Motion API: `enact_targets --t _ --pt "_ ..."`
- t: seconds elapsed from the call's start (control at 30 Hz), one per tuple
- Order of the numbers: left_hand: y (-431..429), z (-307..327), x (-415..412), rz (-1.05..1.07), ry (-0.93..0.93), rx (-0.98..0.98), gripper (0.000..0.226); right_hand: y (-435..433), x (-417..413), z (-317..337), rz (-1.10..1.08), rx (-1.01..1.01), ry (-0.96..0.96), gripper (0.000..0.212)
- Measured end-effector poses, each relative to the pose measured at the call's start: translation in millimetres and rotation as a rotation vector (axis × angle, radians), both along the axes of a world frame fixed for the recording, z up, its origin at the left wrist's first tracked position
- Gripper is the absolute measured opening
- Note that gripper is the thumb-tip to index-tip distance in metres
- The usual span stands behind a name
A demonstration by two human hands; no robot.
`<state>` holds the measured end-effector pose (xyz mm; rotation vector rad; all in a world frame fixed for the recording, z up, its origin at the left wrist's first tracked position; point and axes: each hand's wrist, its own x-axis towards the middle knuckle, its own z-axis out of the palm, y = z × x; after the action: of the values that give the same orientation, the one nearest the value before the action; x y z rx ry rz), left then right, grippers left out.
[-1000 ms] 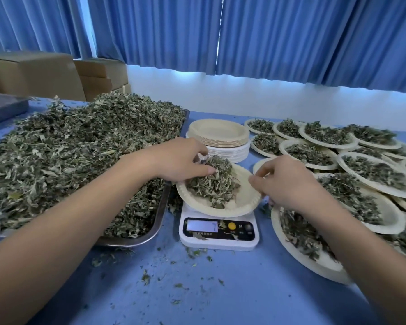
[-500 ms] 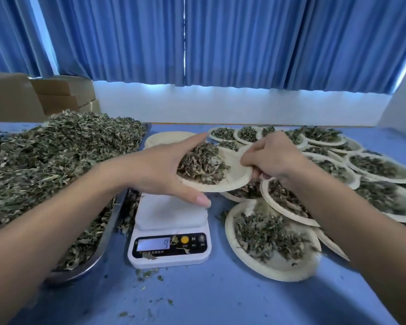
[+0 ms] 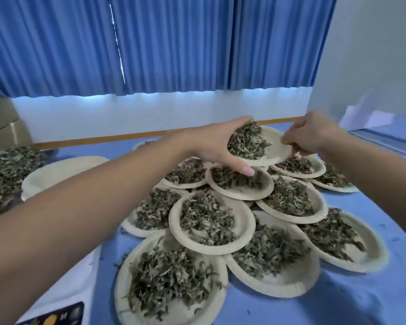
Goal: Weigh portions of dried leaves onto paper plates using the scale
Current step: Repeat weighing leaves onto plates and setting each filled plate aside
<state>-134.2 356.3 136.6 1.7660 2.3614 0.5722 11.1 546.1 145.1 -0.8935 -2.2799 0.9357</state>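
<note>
Beyond the scale and well to its right, a paper plate heaped with dried leaves is held in the air over the far end of a spread of filled plates. The left hand grips the plate's left side, thumb under the near rim and fingers curved over the far edge against the leaves. The right hand pinches the right rim with curled fingers, though motion blur hides exactly how the fingertips lie. The scale sits at the lower left corner of the view, partly covered by the left forearm and cut off by the frame. It has a white body and a dark control panel with a round yellow button and a key marked "M"; any other lettering is too blurred to read. Just right of the scale, the filled plates overlap one another on the blue table cover, each carrying a mound of the same grey-green leaves, with small crumbs scattered on the cloth around them. Behind the scale stands a stack of empty plates, and behind the scale to its left lies a loose heap of leaves. Farther behind the scale are a cardboard box, a white wall and pleated blue curtains.
</note>
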Motion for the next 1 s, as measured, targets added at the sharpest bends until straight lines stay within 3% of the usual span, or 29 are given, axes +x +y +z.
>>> enact_targets --t 0.27,0.4,0.53,0.7,0.8,1.0 --pt "114 -23 -19 -0.047 -0.042 -0.033 0.11 96 7 -24 -0.205 -0.083 -0.131 0.018" --pt "128 -33 -29 -0.029 -0.048 -0.01 0.088 121 -3 -51 -0.246 -0.14 -0.153 0.035" --pt "117 -33 -39 0.023 0.012 0.066 0.062 125 -14 -63 -0.246 -0.129 -0.221 0.033" --pt "80 -30 -56 0.083 0.037 0.138 0.034 110 -24 -63 -0.262 0.232 -0.318 0.037" --pt "54 -29 -62 0.125 0.041 0.177 0.024 84 -35 -55 -0.212 0.385 -0.251 0.017" --pt "-14 -21 -69 0.215 0.135 0.147 0.012 -18 -73 -40 0.176 0.542 -0.068 0.018"
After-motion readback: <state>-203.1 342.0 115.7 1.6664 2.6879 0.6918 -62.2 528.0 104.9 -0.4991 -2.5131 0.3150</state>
